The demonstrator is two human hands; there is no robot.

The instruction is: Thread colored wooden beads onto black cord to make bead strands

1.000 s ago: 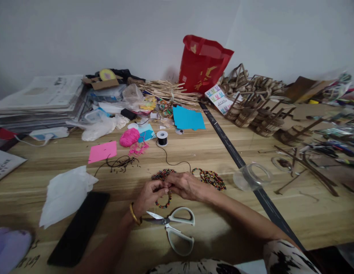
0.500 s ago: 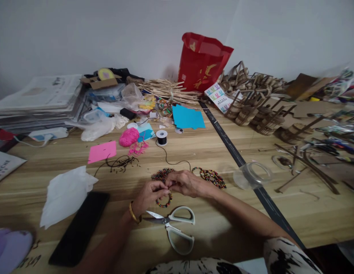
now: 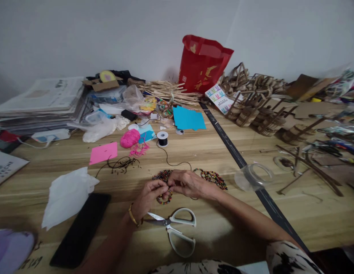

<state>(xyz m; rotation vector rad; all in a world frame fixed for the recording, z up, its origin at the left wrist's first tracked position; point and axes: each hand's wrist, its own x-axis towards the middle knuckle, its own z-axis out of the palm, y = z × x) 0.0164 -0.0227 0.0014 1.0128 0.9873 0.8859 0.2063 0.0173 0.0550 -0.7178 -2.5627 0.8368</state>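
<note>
A small bracelet of multicoloured beads hangs below the meeting fingertips of both hands. My left hand, with a gold bangle at the wrist, is closed in a pinch at the top of this loop. Opposite it, my right hand pinches at the same spot; the exact bit of cord between the fingers is too small to make out. Black cord runs from a spool to behind my right hand. Dark beads lie just beyond the fingers, and finished-looking beaded strands lie to the right.
Open scissors with white handles lie close in front of the hands. Left are a black phone, white tissue and cut black cord. A clear tape roll sits right; small woven baskets stand behind it.
The bracelet's loop has drawn up slightly closer under the fingers, and left-hand fingers now curl at it. Both hands stay together in their pinch; the view has shifted a little.
</note>
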